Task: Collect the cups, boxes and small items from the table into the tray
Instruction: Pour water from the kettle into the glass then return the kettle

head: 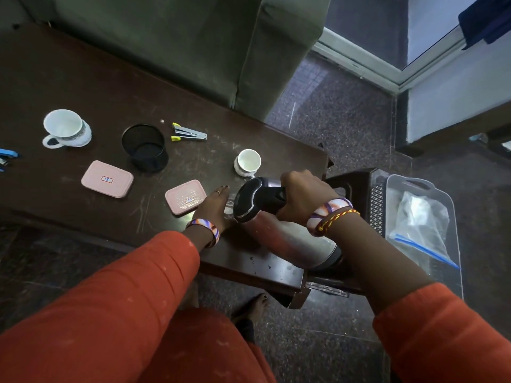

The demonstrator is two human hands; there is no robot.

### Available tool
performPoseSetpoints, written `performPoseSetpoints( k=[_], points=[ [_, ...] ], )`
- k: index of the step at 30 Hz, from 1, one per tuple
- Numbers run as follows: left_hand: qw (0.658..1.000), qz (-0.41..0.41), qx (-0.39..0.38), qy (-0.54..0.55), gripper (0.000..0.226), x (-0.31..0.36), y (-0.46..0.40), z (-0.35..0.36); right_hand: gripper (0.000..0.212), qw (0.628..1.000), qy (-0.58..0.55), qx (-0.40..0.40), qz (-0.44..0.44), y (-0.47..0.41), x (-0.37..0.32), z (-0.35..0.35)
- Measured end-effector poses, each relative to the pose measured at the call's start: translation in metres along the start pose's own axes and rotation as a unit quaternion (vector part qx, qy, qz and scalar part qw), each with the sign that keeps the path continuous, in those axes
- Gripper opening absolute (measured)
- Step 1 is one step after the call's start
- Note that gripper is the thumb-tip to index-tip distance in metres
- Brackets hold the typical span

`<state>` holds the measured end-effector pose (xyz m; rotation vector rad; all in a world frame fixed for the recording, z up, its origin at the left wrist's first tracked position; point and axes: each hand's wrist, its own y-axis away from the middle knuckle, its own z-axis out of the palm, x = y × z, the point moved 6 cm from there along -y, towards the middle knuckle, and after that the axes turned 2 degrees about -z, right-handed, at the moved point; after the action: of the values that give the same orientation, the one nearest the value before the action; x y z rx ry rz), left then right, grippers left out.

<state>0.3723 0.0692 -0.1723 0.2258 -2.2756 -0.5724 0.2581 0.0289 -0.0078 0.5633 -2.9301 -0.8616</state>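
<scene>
Right hand [302,196] grips steel flask [282,236] handle (labels unreadable).

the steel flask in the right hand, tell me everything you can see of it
The flask has a shiny steel body, a black lid with a chrome band, and a black handle. It is tilted steeply, lid end pointing up the table toward the small white cup, base toward the person over the table's near right corner. The right hand is closed round the handle; the left hand sits flat on the table beside the lid. Water drops lie on the table below it.
</scene>
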Motion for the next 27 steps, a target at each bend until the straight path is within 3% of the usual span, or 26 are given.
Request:
performPoseSetpoints(
  k=[27],
  points=[
    [1.000, 0.003, 0.006, -0.008, 0.084, -0.0005, -0.0018, 0.0012, 0.028, 1.000, 0.006, -0.006, -0.003, 0.0013, 0.0033, -0.0094]
  ],
)
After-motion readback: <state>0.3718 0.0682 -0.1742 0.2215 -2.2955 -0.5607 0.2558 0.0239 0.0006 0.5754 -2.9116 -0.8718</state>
